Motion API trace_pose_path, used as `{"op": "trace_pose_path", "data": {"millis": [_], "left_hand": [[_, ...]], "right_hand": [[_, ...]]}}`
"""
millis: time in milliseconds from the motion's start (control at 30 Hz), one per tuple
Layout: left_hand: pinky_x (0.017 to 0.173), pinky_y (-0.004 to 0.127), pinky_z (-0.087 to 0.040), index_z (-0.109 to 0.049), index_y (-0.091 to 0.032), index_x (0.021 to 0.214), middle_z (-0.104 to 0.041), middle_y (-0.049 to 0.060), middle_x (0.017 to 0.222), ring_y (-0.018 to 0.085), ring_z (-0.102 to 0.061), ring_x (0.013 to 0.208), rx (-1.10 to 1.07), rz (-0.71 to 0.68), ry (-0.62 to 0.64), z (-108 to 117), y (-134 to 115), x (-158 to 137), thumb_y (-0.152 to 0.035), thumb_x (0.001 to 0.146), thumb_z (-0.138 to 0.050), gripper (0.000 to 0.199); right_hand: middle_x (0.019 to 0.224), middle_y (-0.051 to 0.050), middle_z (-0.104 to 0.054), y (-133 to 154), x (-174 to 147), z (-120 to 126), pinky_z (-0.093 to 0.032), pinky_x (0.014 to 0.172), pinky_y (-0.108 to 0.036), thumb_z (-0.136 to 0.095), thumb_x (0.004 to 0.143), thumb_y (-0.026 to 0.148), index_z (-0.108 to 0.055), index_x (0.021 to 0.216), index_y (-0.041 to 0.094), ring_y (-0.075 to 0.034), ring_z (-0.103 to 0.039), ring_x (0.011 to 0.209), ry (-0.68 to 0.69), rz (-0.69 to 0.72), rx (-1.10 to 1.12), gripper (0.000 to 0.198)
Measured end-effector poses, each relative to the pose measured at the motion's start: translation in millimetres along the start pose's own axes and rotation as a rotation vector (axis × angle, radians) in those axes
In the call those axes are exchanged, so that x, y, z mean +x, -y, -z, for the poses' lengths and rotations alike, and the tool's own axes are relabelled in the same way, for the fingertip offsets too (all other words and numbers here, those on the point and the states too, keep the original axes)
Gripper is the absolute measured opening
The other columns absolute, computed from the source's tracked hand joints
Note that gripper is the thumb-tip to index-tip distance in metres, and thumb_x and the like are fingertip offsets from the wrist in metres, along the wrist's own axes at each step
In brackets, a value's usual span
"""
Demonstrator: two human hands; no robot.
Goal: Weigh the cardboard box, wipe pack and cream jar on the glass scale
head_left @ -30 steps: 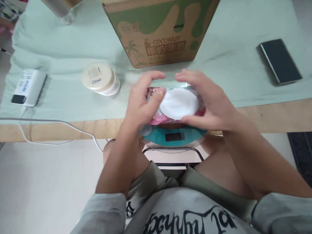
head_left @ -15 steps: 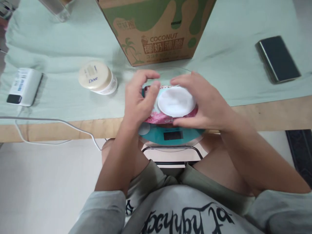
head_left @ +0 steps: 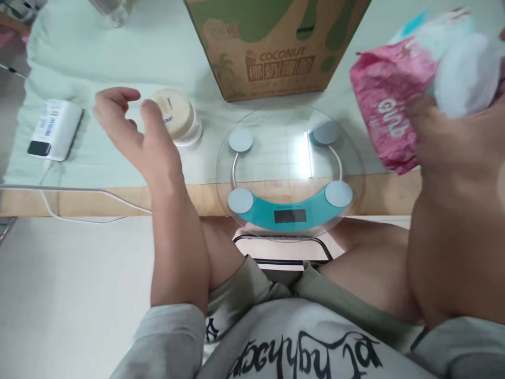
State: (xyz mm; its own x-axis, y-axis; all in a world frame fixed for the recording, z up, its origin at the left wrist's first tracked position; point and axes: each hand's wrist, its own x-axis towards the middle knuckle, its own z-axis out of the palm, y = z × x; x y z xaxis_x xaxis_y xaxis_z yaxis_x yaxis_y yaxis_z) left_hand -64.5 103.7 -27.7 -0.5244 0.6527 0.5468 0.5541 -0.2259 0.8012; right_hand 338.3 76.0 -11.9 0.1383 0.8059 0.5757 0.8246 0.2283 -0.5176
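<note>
In the head view, the right hand (head_left: 453, 137) grips the pink wipes pack (head_left: 389, 92) at the far right, its fingers partly hidden behind the pack, the pack tilted and blurred. The left hand (head_left: 145, 145) is bare, fingers curled and parted from the thumb, in front of the cream-lidded jar (head_left: 173, 110); whether they touch I cannot tell. Between the hands, a glass scale (head_left: 290, 171) overhangs the near edge of the table (head_left: 158, 60), nearer than the cardboard box (head_left: 272, 45).
</note>
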Motion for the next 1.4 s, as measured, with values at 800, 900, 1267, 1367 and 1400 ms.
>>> {"op": "trace_pose_path", "data": {"millis": [800, 900, 1267, 1367, 1400], "left_hand": [[0.125, 0.052, -0.051, -0.047, -0.032, 0.142, -0.058, 0.010, 0.146, 0.030, -0.056, 0.142, -0.222, -0.428, 0.787, -10.2, -69.4, -76.2, -0.081, 0.082, -0.073, 0.082], [0.123, 0.053, -0.052, -0.045, -0.031, 0.146, -0.059, 0.011, 0.147, 0.030, -0.058, 0.142, -0.243, -0.460, 0.923, -21.8, -73.9, -85.1, -0.079, 0.088, -0.068, 0.078], [0.055, 0.034, -0.041, -0.037, -0.021, 0.068, -0.036, -0.002, 0.056, 0.011, -0.044, 0.050, -0.196, 0.039, 0.533, -39.0, -1.2, -57.9, -0.081, 0.101, -0.037, 0.068], [0.059, 0.035, -0.048, -0.047, -0.022, 0.075, -0.051, 0.000, 0.064, 0.014, -0.055, 0.059, -0.217, -0.009, 0.525, -33.7, -13.0, -59.5, -0.072, 0.105, -0.040, 0.058], [0.068, 0.037, -0.055, -0.054, -0.023, 0.084, -0.062, 0.002, 0.075, 0.016, -0.064, 0.070, -0.252, -0.059, 0.545, -30.4, -21.4, -61.6, -0.064, 0.108, -0.040, 0.049]], "right_hand": [[0.156, -0.011, -0.052, 41.4, -43.9, -67.7, -0.045, 0.130, -0.056, -0.053, 0.094, 0.044, -0.052, 0.148, 0.019, -0.032, -0.050, 0.149, 0.623, 0.181, -0.058, 0.060], [0.156, -0.008, -0.053, 40.1, -43.7, -68.8, -0.045, 0.132, -0.050, -0.047, 0.098, 0.044, -0.052, 0.149, 0.024, -0.027, -0.050, 0.149, 0.637, 0.173, -0.073, 0.055], [0.151, -0.009, -0.059, 32.8, -41.9, -74.5, -0.045, 0.133, -0.050, -0.048, 0.097, 0.037, -0.065, 0.130, 0.021, -0.026, -0.052, 0.150, 0.614, 0.194, 0.015, 0.040], [0.151, -0.010, -0.058, 33.0, -42.2, -74.2, -0.046, 0.133, -0.051, -0.049, 0.096, 0.033, -0.066, 0.130, 0.019, -0.027, -0.053, 0.150, 0.614, 0.202, 0.009, 0.041], [0.152, -0.009, -0.058, 32.9, -42.6, -74.2, -0.046, 0.133, -0.050, -0.050, 0.095, 0.032, -0.066, 0.131, 0.019, -0.027, -0.053, 0.150, 0.612, 0.206, 0.002, 0.041]]}}
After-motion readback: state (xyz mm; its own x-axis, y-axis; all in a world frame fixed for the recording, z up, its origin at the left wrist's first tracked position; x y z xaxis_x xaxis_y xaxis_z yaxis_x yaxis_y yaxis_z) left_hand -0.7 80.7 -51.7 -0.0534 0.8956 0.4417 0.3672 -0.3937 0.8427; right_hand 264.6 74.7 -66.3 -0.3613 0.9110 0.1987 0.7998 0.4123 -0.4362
